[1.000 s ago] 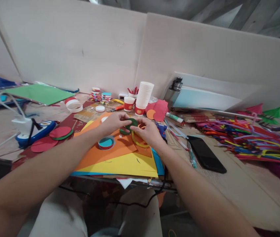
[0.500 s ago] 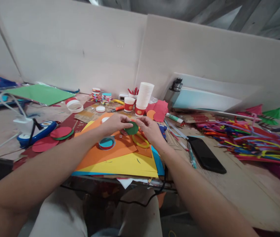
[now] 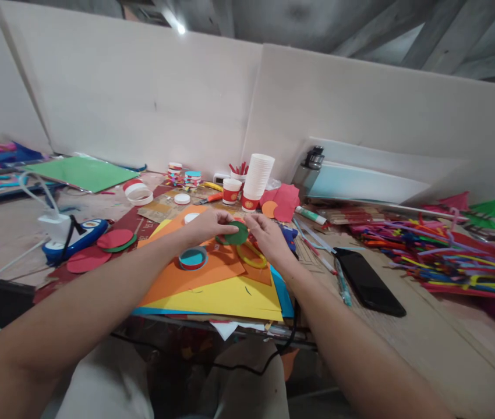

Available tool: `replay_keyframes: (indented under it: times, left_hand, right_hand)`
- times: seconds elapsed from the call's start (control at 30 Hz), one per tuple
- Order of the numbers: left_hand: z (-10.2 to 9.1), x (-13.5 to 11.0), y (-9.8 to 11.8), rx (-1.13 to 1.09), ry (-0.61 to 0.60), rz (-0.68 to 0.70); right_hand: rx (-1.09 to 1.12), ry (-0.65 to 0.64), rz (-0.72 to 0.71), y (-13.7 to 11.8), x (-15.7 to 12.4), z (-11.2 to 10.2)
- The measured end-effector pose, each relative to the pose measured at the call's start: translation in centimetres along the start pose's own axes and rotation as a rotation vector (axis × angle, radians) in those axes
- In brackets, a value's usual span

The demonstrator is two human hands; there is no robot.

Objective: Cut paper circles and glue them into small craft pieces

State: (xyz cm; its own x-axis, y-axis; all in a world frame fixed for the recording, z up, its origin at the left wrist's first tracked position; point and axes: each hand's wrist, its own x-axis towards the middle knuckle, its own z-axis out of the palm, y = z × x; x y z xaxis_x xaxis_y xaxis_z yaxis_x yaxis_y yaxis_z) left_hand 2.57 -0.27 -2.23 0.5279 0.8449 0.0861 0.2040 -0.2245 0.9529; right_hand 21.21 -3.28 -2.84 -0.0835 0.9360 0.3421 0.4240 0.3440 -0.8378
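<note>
A small green paper circle [image 3: 236,234] is held above the orange sheets, tilted towards me. My left hand [image 3: 210,227] pinches its left side between thumb and fingers. At the circle's right edge, my right hand [image 3: 267,235] is closed with its fingertips on the rim; part of its grip is hidden. Just below the hands lies a yellow loop [image 3: 251,256], partly covered, its kind unclear. A short cup section with a blue disc inside [image 3: 193,258] stands on the orange paper [image 3: 204,282], left of the hands. Yellow paper [image 3: 212,304] lies underneath.
Red paper circles [image 3: 88,260] and a blue power strip [image 3: 75,240] are to the left. Stacked paper cups [image 3: 258,180] stand behind the hands. On the right are a phone [image 3: 370,282], a pen [image 3: 342,282] and a heap of pipe cleaners [image 3: 448,250].
The whole view has shifted slightly, with things sitting lower and further right. Both hands still hold the green circle between them, turned a little differently.
</note>
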Motion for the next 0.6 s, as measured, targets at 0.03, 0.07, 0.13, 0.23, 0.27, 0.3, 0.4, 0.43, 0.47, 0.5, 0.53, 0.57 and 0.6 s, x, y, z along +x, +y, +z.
replay_keyframes:
  times: [0.03,0.07,0.13,0.23,0.27,0.3,0.4,0.43,0.47,0.5,0.53,0.57,0.6]
  left_hand:
    - [0.0,0.0,0.0,0.001,0.018,0.017]
    - [0.0,0.0,0.1,0.002,0.028,0.030]
    - [0.1,-0.1,0.2,-0.023,0.014,0.035]
    - [0.2,0.0,0.2,-0.089,-0.059,0.010]
    - [0.2,0.0,0.1,-0.096,-0.082,0.005]
    - [0.2,0.1,0.0,-0.094,-0.095,0.002]
    - [0.0,0.5,-0.6,-0.063,-0.091,-0.004]
    - [0.0,0.6,-0.8,-0.052,-0.091,0.004]
    - [-0.1,0.7,-1.0,-0.041,-0.101,0.020]
    - [-0.1,0.8,-1.0,-0.031,-0.112,0.037]
    - [-0.1,0.8,-1.1,-0.025,-0.122,0.051]
    - [-0.1,0.8,-1.0,-0.020,-0.127,0.058]
    - [0.0,0.8,-0.9,-0.019,-0.125,0.056]
  right_hand:
    - [-0.027,-0.012,0.005,0.0,-0.1,0.1]
    - [-0.055,-0.014,0.012,0.1,-0.2,0.2]
    - [-0.091,0.009,0.028,0.3,-0.3,0.4]
    - [-0.080,0.013,0.040,0.6,-0.2,0.4]
    - [-0.078,0.002,0.029,0.5,-0.2,0.3]
    - [-0.078,-0.010,0.010,0.4,-0.2,0.3]
    - [-0.066,-0.030,-0.043,-0.1,-0.4,0.4]
    - [-0.062,-0.024,-0.046,-0.1,-0.4,0.5]
    - [-0.059,-0.013,-0.039,-0.2,-0.5,0.6]
    - [-0.062,0.005,-0.024,-0.1,-0.5,0.7]
    - [-0.066,0.032,-0.005,0.0,-0.5,0.8]
    - [-0.068,0.056,0.012,0.1,-0.5,0.8]
    - [-0.066,0.071,0.022,0.2,-0.5,0.8]
